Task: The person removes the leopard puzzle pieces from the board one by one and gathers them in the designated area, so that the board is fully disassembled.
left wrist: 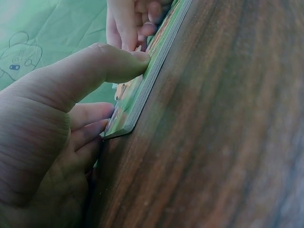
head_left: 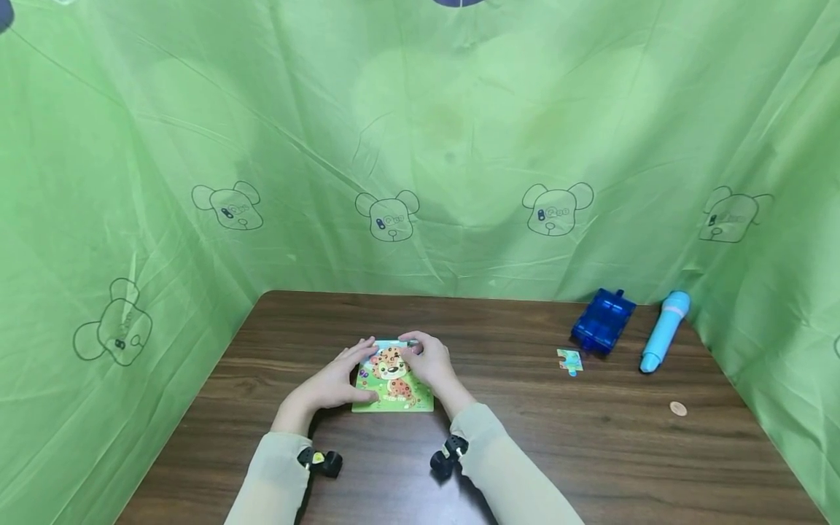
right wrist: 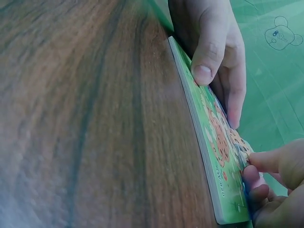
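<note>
A jigsaw puzzle (head_left: 397, 394) with a spotted cartoon leopard on green lies flat on the table. My left hand (head_left: 337, 379) holds its left side, the thumb on the front part of the picture and the fingers along the left and far edges. At the far right corner, my right hand (head_left: 429, 361) pinches a small puzzle piece (right wrist: 237, 140) between thumb and fingers. That piece looks slightly tilted above the board in the right wrist view; its far side is hidden. Another loose puzzle piece (head_left: 569, 361) lies on the table to the right.
A clear blue plastic case (head_left: 603, 321) and a light blue toy microphone (head_left: 666, 332) lie at the back right of the brown wooden table (head_left: 525, 452). Nearer is a small round beige disc (head_left: 678, 408). Green curtains (head_left: 459, 146) enclose the back and sides.
</note>
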A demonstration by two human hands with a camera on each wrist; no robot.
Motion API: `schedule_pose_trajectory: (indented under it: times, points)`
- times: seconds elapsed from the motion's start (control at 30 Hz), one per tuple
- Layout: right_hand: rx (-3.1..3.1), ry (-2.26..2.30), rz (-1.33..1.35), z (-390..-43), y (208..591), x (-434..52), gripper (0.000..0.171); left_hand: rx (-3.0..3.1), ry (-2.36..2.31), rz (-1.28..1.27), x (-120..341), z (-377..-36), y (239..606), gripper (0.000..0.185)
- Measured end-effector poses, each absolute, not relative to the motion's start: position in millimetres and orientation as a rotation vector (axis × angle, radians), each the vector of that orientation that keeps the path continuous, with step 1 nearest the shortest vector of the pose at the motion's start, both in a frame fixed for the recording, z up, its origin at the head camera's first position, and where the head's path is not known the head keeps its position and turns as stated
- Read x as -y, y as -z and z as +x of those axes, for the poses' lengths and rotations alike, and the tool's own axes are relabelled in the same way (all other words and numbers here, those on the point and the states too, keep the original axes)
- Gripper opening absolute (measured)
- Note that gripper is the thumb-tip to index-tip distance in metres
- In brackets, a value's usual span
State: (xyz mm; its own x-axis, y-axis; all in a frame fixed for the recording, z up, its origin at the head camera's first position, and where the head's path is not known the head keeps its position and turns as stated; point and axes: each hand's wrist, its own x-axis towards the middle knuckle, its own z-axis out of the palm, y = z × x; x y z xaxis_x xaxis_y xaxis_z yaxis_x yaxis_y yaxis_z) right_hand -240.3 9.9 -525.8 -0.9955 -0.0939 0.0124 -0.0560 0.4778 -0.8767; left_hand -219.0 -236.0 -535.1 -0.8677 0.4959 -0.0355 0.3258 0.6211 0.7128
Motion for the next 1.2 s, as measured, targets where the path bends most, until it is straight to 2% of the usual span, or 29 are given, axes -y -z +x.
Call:
schedule_pose_trajectory:
  times: [0.5, 0.83, 1.2]
  points:
    - [-2.439, 1.828, -0.108, -235.9, 522.5, -42.2, 0.031, -2.604, -1.076, 0.644, 237.3, -221.3, 537.1, 0.102]
    - [-2.485, 1.841, -0.173, -226.1, 511.5, -109.9, 0.027, -2.601, -1.090, 0.629, 238.3, -221.7, 535.1, 0.102]
    - [-2.497, 1.859, -0.169, -224.2, 500.5, -190.1, 0.036, -2.598, -1.094, 0.636, 237.1, -221.0, 537.2, 0.103]
